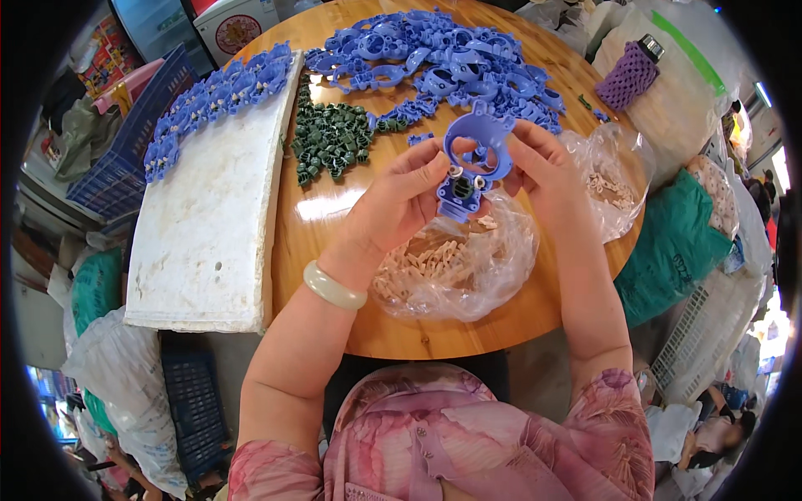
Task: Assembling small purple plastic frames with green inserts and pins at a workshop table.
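We hold a blue plastic frame piece [474,159] up over the round wooden table [334,209], left hand [401,200] pinching its lower edge, right hand [539,167] gripping its right side. By our judgement we are mid-assembly, seating small pale parts into the frame's lower sockets. Next calls for a steady left grip while right fingertips draw another piece from the clear bag of beige parts [451,267] at six o'clock. The pile of blue frames [443,54] lies at twelve, the dark green pieces [332,138] at ten.
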Available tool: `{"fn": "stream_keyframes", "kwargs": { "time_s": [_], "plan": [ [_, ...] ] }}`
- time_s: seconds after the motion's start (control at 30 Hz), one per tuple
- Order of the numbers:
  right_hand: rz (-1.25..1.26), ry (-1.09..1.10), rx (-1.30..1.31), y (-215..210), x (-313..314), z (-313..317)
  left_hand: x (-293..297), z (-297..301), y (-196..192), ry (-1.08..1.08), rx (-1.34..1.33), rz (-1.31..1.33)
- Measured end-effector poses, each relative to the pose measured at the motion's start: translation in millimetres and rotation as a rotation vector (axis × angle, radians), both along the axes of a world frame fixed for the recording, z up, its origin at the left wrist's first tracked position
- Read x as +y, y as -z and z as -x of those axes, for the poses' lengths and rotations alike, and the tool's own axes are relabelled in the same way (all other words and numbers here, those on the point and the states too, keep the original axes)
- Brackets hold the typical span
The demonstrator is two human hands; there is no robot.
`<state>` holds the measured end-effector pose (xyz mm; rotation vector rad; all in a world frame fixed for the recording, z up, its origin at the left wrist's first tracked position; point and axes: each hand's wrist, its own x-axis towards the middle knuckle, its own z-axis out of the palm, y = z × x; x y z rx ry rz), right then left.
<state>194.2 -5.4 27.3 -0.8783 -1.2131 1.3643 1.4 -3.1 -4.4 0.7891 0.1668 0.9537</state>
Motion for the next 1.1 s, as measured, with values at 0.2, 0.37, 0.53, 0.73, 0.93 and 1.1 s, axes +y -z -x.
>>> {"fn": "stream_keyframes", "kwargs": {
  "time_s": [0.2,0.37,0.53,0.73,0.93,1.1],
  "plan": [
    [0.098,-0.181,0.150,12,13,-14,1,-4,2,-0.221,0.260,-0.097],
    [0.126,-0.053,0.173,15,16,-14,-1,-2,-5,-0.986,0.697,-0.840],
    [0.143,-0.090,0.218,18,20,-17,-11,-13,-16,-0.893,0.883,-1.386],
    [0.160,-0.133,0.180,19,17,-15,-10,-18,-10,-0.918,1.052,-1.542],
    [0.257,-0.080,0.184,19,17,-16,-13,-19,-11,-0.883,1.029,-1.501],
    [0.308,-0.140,0.147,17,17,-16,-16,-21,-7,-0.909,1.041,-1.396]
  ]
}}
